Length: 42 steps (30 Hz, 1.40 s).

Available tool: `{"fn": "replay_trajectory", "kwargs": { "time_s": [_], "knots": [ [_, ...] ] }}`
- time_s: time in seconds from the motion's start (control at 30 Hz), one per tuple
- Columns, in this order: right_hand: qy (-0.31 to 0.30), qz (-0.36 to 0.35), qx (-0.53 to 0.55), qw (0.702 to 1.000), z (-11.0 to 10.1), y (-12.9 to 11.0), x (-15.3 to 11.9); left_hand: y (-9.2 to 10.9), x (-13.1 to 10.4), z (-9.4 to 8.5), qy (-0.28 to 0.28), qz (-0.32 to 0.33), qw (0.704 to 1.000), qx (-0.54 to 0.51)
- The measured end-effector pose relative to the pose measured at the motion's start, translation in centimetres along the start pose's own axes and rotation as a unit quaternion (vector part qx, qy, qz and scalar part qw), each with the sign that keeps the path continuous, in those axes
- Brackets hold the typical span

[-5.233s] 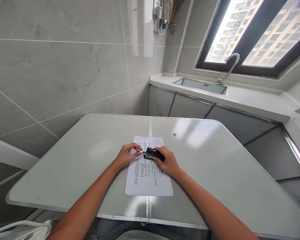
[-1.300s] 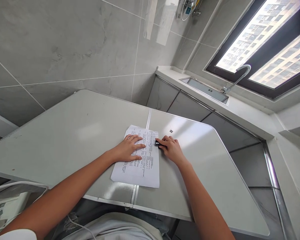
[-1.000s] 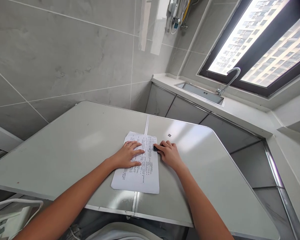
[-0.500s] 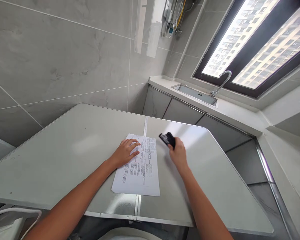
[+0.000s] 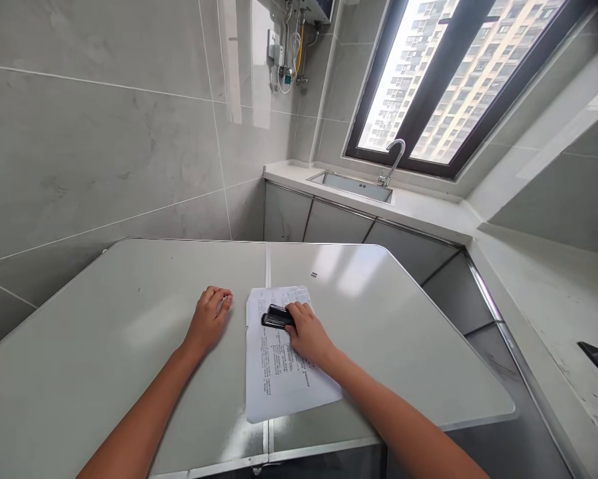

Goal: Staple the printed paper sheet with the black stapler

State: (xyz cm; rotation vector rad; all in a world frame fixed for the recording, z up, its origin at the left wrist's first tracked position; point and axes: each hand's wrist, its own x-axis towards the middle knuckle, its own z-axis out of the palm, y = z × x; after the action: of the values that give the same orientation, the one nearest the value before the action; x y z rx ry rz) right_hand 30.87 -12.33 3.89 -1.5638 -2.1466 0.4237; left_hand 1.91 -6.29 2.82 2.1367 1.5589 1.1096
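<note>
My right hand point(image 5: 309, 331) is closed around one end of a black stapler point(image 5: 277, 317), which lies across the upper part of the printed sheets point(image 5: 289, 392). Whether its jaw has paper in it cannot be made out. To the left of the sheets, my left hand point(image 5: 207, 318) rests on the table with its fingers curled together. A small pale bit shows at its fingertips, too small to name. Beyond the sheets lie a few tiny metal pieces that look like staples point(image 5: 314, 274).
The pale folding table point(image 5: 179, 399) has a metal seam down its middle. Behind it runs a white counter point(image 5: 428, 216) with a sink point(image 5: 353, 185) and a tap point(image 5: 393, 163) under a window. Grey tiled wall point(image 5: 104, 146) stands at the left.
My right hand has brought the stapler left onto the sheets. My left hand has come off the paper to the left and curled. The sheets have turned somewhat, and the view has shifted.
</note>
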Motion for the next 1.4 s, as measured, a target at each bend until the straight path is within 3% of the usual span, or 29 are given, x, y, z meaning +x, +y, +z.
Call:
{"fn": "replay_trajectory", "kwargs": {
  "time_s": [0.13,0.23,0.33,0.43,0.57,0.73,0.83,0.93,1.1,1.27,1.4],
  "knots": [
    [0.021,0.026,0.008,0.999,-3.3,4.8,-2.8,-0.4,0.0,0.2,-0.021,-0.018,0.999,-0.017],
    [-0.015,0.027,0.053,0.998,-5.9,8.1,-3.9,-0.5,0.1,0.2,-0.034,-0.041,0.998,-0.028],
    [-0.04,0.039,0.106,0.993,-8.2,10.7,-3.1,-0.7,0.3,0.2,-0.016,-0.05,0.998,-0.03],
    [0.029,0.045,0.097,0.994,-9.0,12.4,-0.5,-0.8,0.4,0.2,0.005,-0.064,0.997,-0.036],
    [0.055,-0.031,0.003,0.998,-6.5,13.4,3.7,-0.8,0.6,0.2,0.016,-0.082,0.996,-0.039],
    [-0.037,-0.039,-0.102,0.993,-1.0,13.7,6.4,-0.3,0.4,0.2,0.018,-0.089,0.995,-0.05],
    [-0.078,-0.088,-0.11,0.987,0.8,13.2,6.9,-0.2,0.4,0.2,0.006,-0.093,0.994,-0.052],
    [-0.093,-0.135,-0.097,0.982,1.6,11.7,7.4,-0.3,0.3,0.2,-0.001,-0.096,0.994,-0.057],
    [-0.097,-0.137,-0.078,0.983,2.5,8.7,8.9,-0.5,0.0,0.3,-0.019,-0.084,0.995,-0.056],
    [-0.102,-0.153,-0.04,0.982,2.9,7.8,9.5,0.6,-0.5,0.4,-0.069,-0.024,0.996,-0.041],
    [-0.097,-0.14,-0.008,0.985,2.7,7.7,9.3,2.3,-1.6,1.9,-0.136,0.049,0.989,0.035]
  ]
}}
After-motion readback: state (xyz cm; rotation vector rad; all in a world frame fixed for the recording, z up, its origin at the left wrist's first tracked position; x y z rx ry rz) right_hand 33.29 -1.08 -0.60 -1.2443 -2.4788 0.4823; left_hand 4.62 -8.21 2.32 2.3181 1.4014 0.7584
